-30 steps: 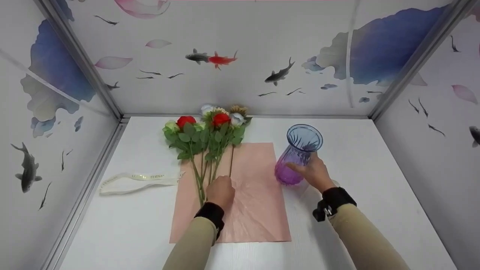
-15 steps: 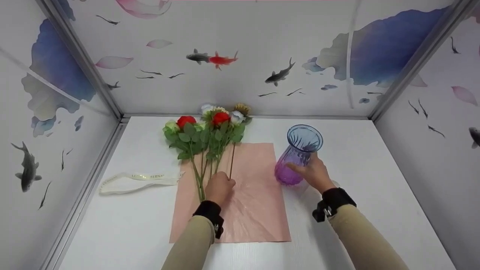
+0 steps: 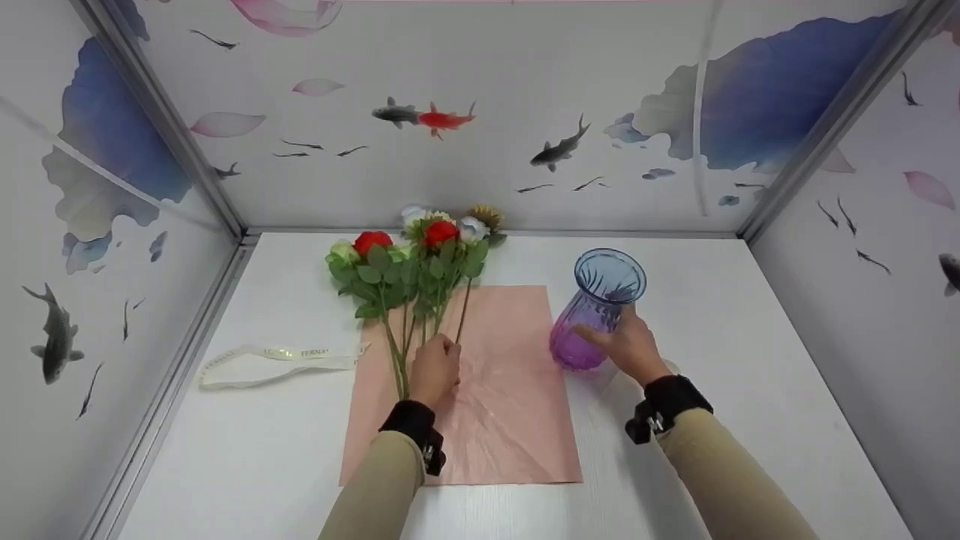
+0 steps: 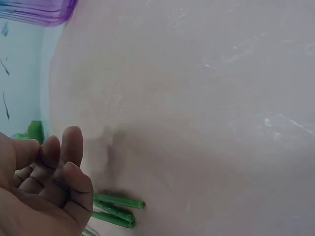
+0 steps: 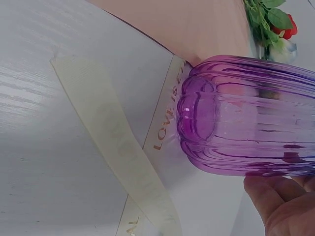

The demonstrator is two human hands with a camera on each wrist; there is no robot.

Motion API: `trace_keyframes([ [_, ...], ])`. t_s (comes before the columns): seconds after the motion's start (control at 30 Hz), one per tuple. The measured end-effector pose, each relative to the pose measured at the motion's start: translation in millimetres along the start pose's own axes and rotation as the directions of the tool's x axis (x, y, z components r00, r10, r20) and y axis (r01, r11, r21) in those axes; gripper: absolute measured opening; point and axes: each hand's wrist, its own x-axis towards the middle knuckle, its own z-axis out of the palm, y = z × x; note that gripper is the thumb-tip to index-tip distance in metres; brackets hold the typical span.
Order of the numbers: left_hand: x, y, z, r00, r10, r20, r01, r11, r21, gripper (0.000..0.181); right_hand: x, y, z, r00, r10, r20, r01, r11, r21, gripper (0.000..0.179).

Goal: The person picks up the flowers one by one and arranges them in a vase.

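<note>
Thumb and fingertips of my left hand pinch the thin dark stem of a yellow-brown sunflower. Beside it lie several artificial flowers, among them a red rose, a pale blue rose and a light green one. Their green stem ends show beneath the fingers in the left wrist view. My right hand grips a ribbed glass vase, blue at its flared rim and purple at the base. The right wrist view shows the fingers on the vase's side.
Pink wrapping paper lies flat under the stems on the white table. A cream ribbon with gold lettering loops at the left. Another ribbon lies by the vase base. Printed panels wall in the table.
My left hand has shifted slightly up and left and turned, with the sunflower stem now leaning more. The sunflower head has moved a little right. The right hand and vase stay put.
</note>
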Motion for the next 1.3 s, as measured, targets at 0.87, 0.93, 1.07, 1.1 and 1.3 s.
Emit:
trace_keyframes([
  [0.87,-15.5,7.2,-31.4,0.998,0.067,-0.011,-0.068,0.972,-0.223,0.017,-0.2,0,-1,1.000,0.008,-0.002,-0.008,1.000,-0.005,0.117],
  [0.93,-18.0,5.1,-35.1,0.998,0.068,-0.003,-0.066,0.970,-0.233,0.017,-0.1,0,0,1.000,0.009,-0.001,-0.009,1.000,-0.002,0.118],
  [1.07,-23.3,-1.5,-43.7,0.998,0.054,0.012,-0.050,0.968,-0.247,0.017,0.0,0,0,1.000,0.008,0.000,-0.008,1.000,0.006,0.118],
  [1.1,-24.7,-4.1,-46.0,0.998,0.055,0.014,-0.050,0.968,-0.247,0.017,-0.2,0,0,1.000,0.008,0.000,-0.008,1.000,0.007,0.117],
  [1.3,-33.0,-21.4,-63.2,0.998,0.041,0.049,-0.029,0.971,-0.237,0.017,-0.7,0,-1,1.000,-0.008,-0.011,0.008,1.000,0.003,0.115],
])
